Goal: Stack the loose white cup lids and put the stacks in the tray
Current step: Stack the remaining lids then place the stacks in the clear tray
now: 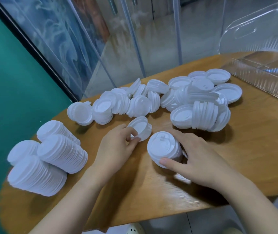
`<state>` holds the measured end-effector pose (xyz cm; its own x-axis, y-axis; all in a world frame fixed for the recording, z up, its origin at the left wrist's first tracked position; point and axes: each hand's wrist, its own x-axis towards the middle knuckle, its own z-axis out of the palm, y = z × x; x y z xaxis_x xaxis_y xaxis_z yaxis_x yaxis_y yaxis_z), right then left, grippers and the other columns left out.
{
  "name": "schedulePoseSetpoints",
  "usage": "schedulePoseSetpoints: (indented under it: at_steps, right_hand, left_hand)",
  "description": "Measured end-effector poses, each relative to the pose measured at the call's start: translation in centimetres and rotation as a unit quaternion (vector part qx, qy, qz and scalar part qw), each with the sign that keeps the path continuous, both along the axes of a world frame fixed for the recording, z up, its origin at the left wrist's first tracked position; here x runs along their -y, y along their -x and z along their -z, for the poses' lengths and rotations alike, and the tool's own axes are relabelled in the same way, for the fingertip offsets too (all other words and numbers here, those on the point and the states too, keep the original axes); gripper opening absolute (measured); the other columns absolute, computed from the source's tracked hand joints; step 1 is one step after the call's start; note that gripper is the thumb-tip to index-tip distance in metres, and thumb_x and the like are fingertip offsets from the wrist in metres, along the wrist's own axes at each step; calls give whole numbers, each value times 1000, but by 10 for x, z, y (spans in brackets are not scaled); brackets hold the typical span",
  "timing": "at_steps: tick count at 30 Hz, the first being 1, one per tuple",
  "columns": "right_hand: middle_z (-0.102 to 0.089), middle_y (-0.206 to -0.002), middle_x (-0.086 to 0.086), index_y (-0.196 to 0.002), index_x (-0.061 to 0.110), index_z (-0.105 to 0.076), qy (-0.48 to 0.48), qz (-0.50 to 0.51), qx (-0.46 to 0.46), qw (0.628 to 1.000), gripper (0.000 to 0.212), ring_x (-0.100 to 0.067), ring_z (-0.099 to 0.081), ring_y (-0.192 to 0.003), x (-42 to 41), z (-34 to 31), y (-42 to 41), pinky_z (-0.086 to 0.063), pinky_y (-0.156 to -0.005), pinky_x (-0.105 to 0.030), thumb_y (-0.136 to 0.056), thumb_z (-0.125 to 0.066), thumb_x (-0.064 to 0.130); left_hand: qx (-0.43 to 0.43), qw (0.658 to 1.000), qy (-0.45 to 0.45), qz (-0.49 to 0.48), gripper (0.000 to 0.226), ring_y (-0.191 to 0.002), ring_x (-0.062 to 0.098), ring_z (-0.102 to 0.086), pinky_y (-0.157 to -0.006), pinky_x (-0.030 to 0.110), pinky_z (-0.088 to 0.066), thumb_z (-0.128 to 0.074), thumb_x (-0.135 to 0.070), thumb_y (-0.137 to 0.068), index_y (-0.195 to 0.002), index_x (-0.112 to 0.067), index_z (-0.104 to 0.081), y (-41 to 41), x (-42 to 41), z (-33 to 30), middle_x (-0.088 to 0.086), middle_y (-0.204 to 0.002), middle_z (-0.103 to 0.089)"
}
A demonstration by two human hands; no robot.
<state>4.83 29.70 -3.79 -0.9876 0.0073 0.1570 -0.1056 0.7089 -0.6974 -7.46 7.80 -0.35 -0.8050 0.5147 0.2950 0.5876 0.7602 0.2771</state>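
A heap of loose white cup lids covers the far half of the wooden table. My left hand pinches a few nested lids tilted on edge. My right hand grips a short stack of lids standing on the table, thumb on its near side. Several tall finished stacks stand together at the table's left edge. The clear plastic tray sits at the far right, only partly in view.
A green wall runs along the left, with glass panels behind the table. The table's front edge curves close to me. Bare wood shows on the right side and between my arms.
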Motion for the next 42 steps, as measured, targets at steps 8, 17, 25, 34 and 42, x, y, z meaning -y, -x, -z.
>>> schedulePoseSetpoints:
  at_steps: [8,17,25,34,42]
  right_hand:
    - [-48,-92,30,-116,59,-42,-14,22,-3,1000,48,0,-42,-93,24,4,5,-34,-93,-23,-77,-60,78]
    - [-54,-103,40,-121,54,-49,-4,16,-35,999,52,12,-47,-106,45,6,29,-38,-107,-38,-76,-61,77]
    - [-65,-121,19,-136,44,-52,36,-15,-25,999,61,-11,-60,-115,49,13,36,-51,-93,-42,-83,-69,66]
    - [-60,-131,26,-144,45,-49,24,-1,-35,999,70,-5,-55,-125,47,16,35,-47,-104,-38,-82,-64,74]
    - [-59,-129,27,-142,45,-48,20,-4,-36,999,70,-4,-54,-123,46,15,34,-46,-104,-37,-80,-65,72]
  left_hand:
    - [43,982,-158,-88,24,-66,8,-48,-61,25,-34,-84,-27,-82,-74,-27,-62,-28,26,23,-10,-67,-51]
    - [74,915,-391,-63,28,-68,18,-47,-63,27,-39,-59,-33,-103,-83,-13,-60,-32,30,-14,4,-73,-55]
    - [400,753,-522,23,34,-62,13,-42,-54,24,-36,-46,-22,-109,-107,9,-62,-32,28,-2,12,-79,-47]
    - [449,748,-478,-105,31,-52,13,-39,-43,25,-30,-45,-20,-108,-83,-5,-56,-36,22,8,5,-65,-49]
    - [354,872,-326,-90,40,-54,9,-42,-56,28,-32,-40,-29,-109,-73,-15,-51,-45,22,20,-4,-63,-50]
